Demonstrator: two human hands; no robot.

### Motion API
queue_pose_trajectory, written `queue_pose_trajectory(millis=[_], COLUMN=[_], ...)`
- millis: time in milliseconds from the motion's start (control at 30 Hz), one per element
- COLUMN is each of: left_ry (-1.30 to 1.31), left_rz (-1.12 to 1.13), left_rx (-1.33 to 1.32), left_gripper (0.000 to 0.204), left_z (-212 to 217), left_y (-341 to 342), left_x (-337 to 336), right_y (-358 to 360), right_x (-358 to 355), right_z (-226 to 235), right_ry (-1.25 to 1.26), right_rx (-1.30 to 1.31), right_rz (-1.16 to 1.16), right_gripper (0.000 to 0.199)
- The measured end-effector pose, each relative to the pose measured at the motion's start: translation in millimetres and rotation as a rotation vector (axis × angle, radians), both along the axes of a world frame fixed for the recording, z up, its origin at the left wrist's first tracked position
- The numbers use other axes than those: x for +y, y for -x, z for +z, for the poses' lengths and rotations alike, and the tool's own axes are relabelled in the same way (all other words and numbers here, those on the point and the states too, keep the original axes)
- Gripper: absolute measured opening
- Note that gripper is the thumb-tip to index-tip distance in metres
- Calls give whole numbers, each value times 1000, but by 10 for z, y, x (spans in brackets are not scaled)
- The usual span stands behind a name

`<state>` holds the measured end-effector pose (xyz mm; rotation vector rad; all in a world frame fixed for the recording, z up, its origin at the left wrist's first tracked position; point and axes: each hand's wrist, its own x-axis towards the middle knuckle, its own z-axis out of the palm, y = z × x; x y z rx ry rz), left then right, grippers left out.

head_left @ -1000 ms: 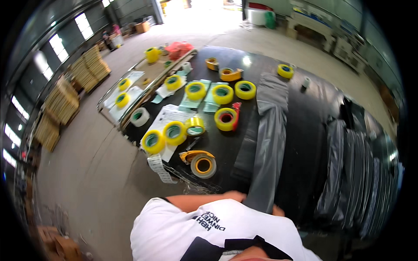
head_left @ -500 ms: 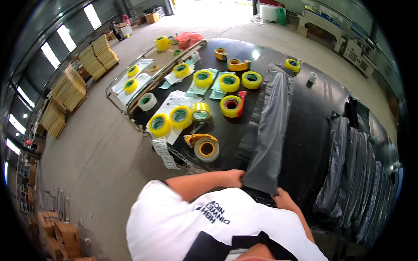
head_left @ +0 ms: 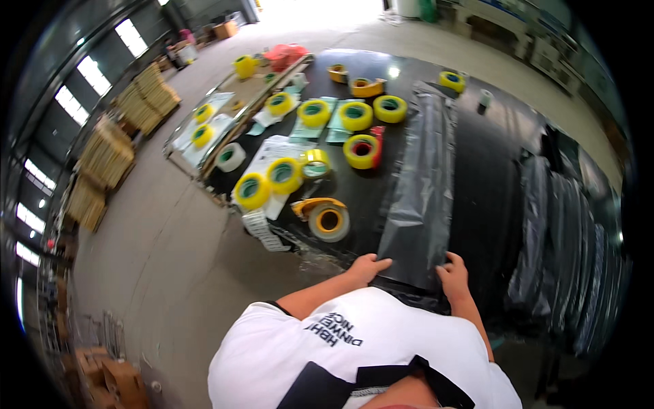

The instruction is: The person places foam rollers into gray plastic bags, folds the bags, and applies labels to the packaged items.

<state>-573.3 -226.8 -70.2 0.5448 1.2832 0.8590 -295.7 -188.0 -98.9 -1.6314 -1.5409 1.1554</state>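
A long grey plastic bag (head_left: 421,184) lies lengthwise on the black tabletop (head_left: 487,184), its surface creased and shiny. My left hand (head_left: 366,269) grips the left corner of its near end, thumb on top. At the right edge of that end, my right hand (head_left: 454,274) pinches the plastic between thumb and fingers. What lies beneath the bag is hidden. Left of my left hand sits an orange tape dispenser (head_left: 317,202) with a tape roll (head_left: 335,230).
Several yellow tape rolls (head_left: 355,116) and papers (head_left: 267,158) cover the table's left half. A red-handled tape dispenser (head_left: 377,146) stands near the bag. Several long grey plastic-wrapped bundles (head_left: 564,252) lie in a row on the right. A metal-framed cart (head_left: 204,170) adjoins the left edge.
Both hands have moved slightly away from my body. The bag's near end is spread wider and flatter, with my right hand higher on its edge. The whole view has shifted a little.
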Motion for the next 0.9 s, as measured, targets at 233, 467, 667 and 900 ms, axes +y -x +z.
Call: queue_pose_trajectory(millis=[233,467,667,900], left_ry=[-258,90,99,-119], left_rz=[-204,-326,-291,-156], left_rx=[567,34,-49,-6], left_gripper=[46,19,12,8], left_z=[-212,-174,-278,-316], left_y=[109,324,298,149], left_x=[-50,-558,-693,-772], right_y=[84,788,1019,1219], right_x=[-136,-272,-353,-353], right_z=[-27,675,363,424], right_ry=[-211,-795,-505,-193], right_rx=[-418,-168,-258,-373], right_rz=[-120,529,704,754], right_gripper=[47,23,17,17])
